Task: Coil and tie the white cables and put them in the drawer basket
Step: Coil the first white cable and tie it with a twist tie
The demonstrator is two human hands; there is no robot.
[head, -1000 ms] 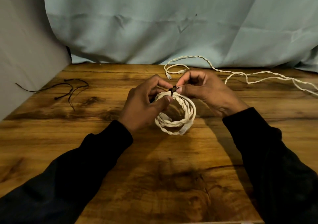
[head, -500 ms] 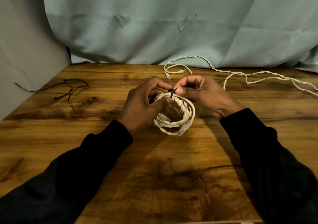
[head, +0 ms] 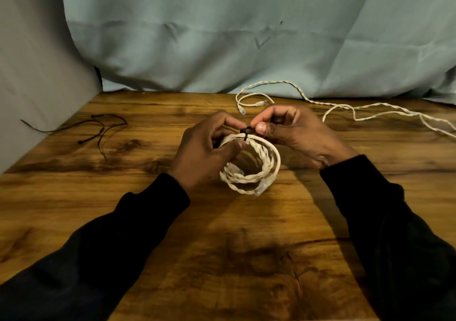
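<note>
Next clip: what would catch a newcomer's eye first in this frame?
At the centre of the dark-grained wooden table, the left hand and right hand pinch a thin black tie around the top of a coiled white twisted cable. Behind them, a second loose white twisted cable trails along the table's far edge to the right. A few spare thin black ties lie at far left.

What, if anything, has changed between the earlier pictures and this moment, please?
Very little. The right hand has shifted slightly lower and nearer the left hand, its fingertips pinching the black tie on top of the coiled white cable. The left hand keeps its grip on the coil. The loose white cable, the black ties and the table are unchanged.
</note>
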